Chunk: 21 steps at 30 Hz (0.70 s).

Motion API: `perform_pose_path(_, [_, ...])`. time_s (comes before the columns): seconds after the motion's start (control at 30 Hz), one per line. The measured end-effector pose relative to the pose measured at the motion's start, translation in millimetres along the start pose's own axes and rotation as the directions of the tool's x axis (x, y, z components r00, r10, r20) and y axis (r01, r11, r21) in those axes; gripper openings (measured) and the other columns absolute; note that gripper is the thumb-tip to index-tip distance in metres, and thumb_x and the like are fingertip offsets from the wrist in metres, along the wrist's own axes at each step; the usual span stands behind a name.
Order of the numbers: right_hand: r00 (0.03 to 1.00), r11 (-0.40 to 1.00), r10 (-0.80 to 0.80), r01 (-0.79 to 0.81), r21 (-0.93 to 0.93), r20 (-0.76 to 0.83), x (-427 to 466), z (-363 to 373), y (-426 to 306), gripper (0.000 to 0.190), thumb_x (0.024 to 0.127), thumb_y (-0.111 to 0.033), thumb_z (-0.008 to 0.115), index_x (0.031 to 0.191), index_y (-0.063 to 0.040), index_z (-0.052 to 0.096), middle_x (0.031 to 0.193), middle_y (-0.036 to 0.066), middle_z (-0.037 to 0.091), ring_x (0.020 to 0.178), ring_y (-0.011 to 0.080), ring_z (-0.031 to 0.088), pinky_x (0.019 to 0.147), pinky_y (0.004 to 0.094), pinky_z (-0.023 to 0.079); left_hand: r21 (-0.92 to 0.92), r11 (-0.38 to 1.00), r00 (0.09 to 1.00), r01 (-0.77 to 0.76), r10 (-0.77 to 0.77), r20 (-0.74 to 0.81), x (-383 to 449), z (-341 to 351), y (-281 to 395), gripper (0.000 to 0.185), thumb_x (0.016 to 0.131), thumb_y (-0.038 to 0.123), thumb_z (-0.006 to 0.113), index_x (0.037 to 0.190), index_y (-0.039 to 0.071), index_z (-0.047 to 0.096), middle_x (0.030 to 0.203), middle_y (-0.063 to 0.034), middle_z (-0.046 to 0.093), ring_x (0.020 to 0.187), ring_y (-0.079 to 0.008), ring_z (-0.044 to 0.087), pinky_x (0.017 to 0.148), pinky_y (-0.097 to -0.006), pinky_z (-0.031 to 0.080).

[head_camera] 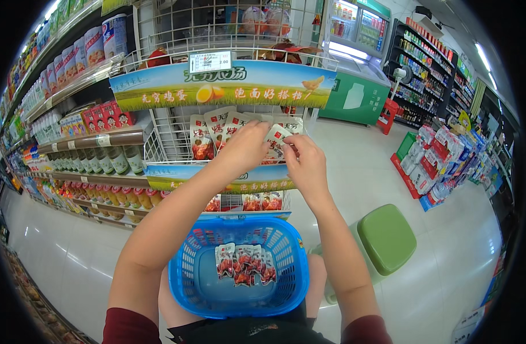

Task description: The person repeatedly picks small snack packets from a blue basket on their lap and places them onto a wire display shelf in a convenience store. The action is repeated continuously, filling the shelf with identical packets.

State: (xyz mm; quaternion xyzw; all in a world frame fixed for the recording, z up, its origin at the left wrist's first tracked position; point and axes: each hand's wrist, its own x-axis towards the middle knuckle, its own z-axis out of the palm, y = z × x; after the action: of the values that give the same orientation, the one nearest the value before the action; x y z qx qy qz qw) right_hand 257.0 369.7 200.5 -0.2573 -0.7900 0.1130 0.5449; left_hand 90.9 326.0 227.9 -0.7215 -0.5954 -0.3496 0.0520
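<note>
My right hand [303,161] pinches the edge of a white and red snack pouch [275,142] between thumb and fingers, at the right part of a white wire rack [153,148]. Over the neighbouring pouches lies my left hand [248,144], its fingertips hidden among their tops, so its hold cannot be told. More upright pouches [201,139] stand to its left in the same rack tier. Below my arms, a blue plastic basket [239,296] rests on my lap, with several similar pouches [244,258] lying on its bottom.
A printed banner [224,86] with a price tag [210,62] crosses the rack above my hands. Shelves of jars [116,160] and packets run along the left. A green stool [387,238] stands at the right, with stacked drink packs [435,157] beyond. A green chest freezer [353,96] is behind the rack.
</note>
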Motion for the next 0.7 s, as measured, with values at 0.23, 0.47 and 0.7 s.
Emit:
perform_pose_path(0.23, [0.992,0.973,0.094,-0.075,-0.220,0.079,-1,15,26,0.026,0.082,-0.007,0.064,0.105,0.003,0.063,0.095,0.019,0.064,0.077,0.0294,0.067,0.071,0.0385,0.052,0.129,0.983,0.974,0.129,-0.151,0.171,19,25,-24,0.024,0.084,0.019,0.062,0.100,0.001,0.063,0.090,-0.0194,0.064,0.091,-0.0374,0.061,0.081,-0.0464,0.047])
perform_pose_path(0.47, [0.986,0.986,0.167,-0.167,0.000,0.003,-4,7,20,0.048,0.082,-0.006,0.065,0.127,0.000,0.047,0.098,0.018,0.060,0.086,0.0323,0.064,0.075,0.0405,0.052,0.014,0.998,0.997,0.063,-0.063,0.041,4,9,-7,0.017,0.084,0.013,0.065,0.087,-0.001,0.056,0.084,-0.0196,0.061,0.082,-0.0409,0.059,0.069,-0.0469,0.047])
perform_pose_path(0.7, [0.898,0.786,0.408,-0.437,0.438,0.166,-15,-10,-6,0.028,0.090,-0.009,0.064,0.116,0.001,0.058,0.083,0.009,0.068,0.071,0.0126,0.064,0.066,0.0276,0.053,-0.099,0.960,0.919,-0.261,0.216,-0.331,-24,-28,33,0.011,0.084,0.003,0.062,0.093,0.001,0.057,0.086,-0.0168,0.061,0.080,-0.0386,0.060,0.065,-0.0460,0.047])
